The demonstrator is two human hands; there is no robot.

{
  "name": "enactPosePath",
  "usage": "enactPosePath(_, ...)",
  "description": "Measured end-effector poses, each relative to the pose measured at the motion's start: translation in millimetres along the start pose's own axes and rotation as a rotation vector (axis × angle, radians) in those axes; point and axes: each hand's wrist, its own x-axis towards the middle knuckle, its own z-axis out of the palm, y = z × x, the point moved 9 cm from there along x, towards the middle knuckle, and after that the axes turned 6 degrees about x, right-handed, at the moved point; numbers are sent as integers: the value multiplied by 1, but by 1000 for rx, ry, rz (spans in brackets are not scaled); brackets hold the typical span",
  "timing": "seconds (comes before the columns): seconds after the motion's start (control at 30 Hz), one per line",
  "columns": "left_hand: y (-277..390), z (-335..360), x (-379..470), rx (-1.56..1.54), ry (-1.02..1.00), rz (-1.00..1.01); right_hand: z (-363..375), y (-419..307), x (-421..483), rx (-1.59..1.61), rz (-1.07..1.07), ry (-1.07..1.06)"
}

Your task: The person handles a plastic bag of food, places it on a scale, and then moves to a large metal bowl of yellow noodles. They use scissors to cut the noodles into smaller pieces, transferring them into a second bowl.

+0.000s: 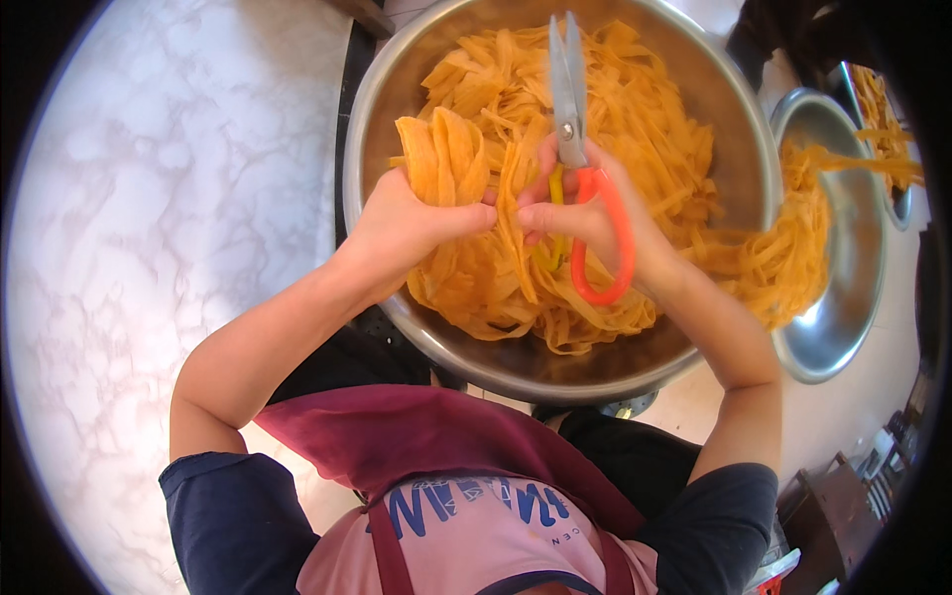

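Flat orange-yellow strips (639,111), food-like, fill much of a large round metal basin (405,316). My left hand (416,223) grips a folded bundle of the strips (446,152) over the basin's left part. Close by on the right, my right hand (587,216) holds scissors (571,111) with one red and one yellow handle loop, blades pointing away from me and slightly apart. Its thumb and fingers also meet at the edge of a hanging strip (513,216) between the two hands. Some fingers of both hands are hidden.
A second metal basin (855,297) stands at the right, with strips draped across from the large one. Beyond it is another container with more strips (877,97). A marble-patterned surface (178,186) lies at left. Dark furniture (833,513) is at lower right; dark clothing shows at upper right.
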Motion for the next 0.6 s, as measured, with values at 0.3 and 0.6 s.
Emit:
enactPosePath(0.3, -3, -30, 0, -122, 172, -31, -92, -32, 30, -614, -139, 462)
enactPosePath(0.6, -2, -15, 10, -149, 197, -41, -6, -11, 21, -353, -253, 70)
